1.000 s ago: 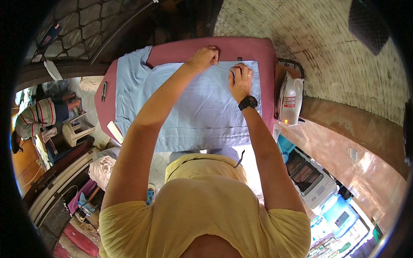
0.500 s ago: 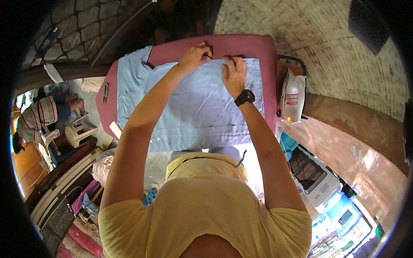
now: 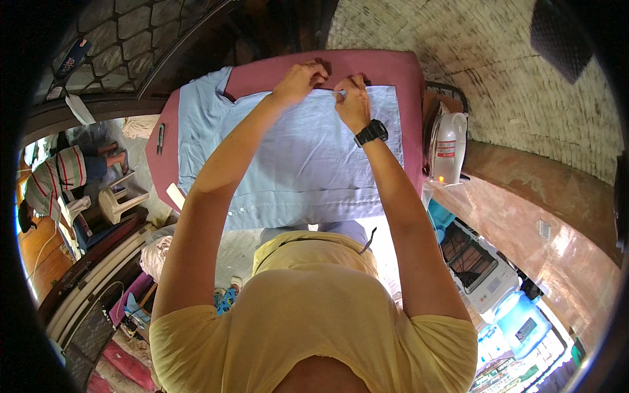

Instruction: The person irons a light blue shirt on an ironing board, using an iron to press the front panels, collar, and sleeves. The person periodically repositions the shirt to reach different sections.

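Note:
A light blue buttoned shirt point(image 3: 282, 157) lies spread over a maroon padded ironing board point(image 3: 367, 65). At the shirt's far edge, my right hand point(image 3: 354, 103) pinches the cloth between bent fingers and thumb; a black watch is on that wrist. My left hand point(image 3: 300, 82) is just left of it, at the same edge, its fingers curled over the maroon cover. Blur and the hand itself hide whether those fingertips grip any cloth. A white iron point(image 3: 449, 145) with a lit orange lamp stands at the board's right end.
A small green-and-dark tool point(image 3: 160, 139) lies on the board's left end. Beyond it are a dark metal grille point(image 3: 131, 46), a beige plastic stool point(image 3: 121, 198) and a person in a striped shirt point(image 3: 65, 171). Blue water containers point(image 3: 521, 324) stand at lower right, below a stone ledge point(image 3: 524, 177).
My right hand has shifted slightly left and its fingers have drawn together on the shirt's edge. My left hand has moved slightly right and away from me.

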`<state>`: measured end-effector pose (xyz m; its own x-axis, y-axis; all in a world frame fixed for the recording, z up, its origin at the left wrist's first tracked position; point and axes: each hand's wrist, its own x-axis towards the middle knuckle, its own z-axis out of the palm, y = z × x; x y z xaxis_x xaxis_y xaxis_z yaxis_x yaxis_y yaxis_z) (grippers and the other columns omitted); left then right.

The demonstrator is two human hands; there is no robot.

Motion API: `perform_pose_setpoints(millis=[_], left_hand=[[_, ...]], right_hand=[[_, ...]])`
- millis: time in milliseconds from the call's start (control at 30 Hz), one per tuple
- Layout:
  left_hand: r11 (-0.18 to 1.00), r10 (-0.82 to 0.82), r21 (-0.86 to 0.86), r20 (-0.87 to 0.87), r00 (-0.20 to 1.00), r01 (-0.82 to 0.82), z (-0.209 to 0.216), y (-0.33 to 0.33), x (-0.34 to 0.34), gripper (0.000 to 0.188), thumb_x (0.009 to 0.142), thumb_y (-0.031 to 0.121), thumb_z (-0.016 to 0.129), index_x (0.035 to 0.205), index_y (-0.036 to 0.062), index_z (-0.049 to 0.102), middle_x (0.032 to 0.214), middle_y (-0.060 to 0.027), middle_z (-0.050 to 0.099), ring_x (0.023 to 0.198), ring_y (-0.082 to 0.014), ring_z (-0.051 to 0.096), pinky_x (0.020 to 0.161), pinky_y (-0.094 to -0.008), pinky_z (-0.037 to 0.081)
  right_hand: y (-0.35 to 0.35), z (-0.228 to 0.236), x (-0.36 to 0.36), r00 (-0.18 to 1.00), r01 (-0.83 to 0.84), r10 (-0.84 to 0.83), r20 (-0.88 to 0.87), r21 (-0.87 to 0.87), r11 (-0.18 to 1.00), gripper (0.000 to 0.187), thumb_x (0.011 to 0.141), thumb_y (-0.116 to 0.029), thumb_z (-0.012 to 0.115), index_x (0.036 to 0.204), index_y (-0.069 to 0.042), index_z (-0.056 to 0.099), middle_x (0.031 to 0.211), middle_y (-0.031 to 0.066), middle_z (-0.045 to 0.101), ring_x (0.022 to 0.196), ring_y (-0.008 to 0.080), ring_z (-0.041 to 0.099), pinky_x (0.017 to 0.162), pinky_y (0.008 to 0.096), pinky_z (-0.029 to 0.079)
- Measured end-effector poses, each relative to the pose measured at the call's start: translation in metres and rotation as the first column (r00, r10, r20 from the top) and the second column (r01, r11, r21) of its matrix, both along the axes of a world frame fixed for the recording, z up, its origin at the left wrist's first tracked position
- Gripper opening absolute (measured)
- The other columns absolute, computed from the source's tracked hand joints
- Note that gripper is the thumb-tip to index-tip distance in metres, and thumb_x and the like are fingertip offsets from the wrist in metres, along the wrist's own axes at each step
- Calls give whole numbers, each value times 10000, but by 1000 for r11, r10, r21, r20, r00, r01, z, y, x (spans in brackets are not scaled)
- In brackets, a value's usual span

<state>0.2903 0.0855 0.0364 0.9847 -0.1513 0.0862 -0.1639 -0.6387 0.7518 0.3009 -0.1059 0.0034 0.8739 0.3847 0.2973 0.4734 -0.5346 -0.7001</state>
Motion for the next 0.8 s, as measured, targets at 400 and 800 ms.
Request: perform_pose_setpoints(millis=[400, 800], left_hand=[[983, -166, 83, -3, 986, 166, 6, -19, -1, 112, 771, 17, 670, 880, -3, 676, 935, -154, 684, 922, -345, 651, 797, -409, 516], [991, 129, -66, 183, 975, -119, -8, 8, 8, 139, 858, 106, 688, 967, 36, 639, 959, -151, 650, 907, -335, 641, 787, -408, 503]], right_hand=[[-2, -5, -5, 996, 87, -88, 10, 111, 990, 169, 696, 57, 734, 792, -38, 632, 808, 94, 580, 658, 227, 582, 596, 345, 496], [-19, 8, 9, 966, 182, -207, 152, 165, 969, 281, 690, 14, 776, 944, -71, 690, 934, 111, 609, 844, 278, 597, 719, 362, 499]])
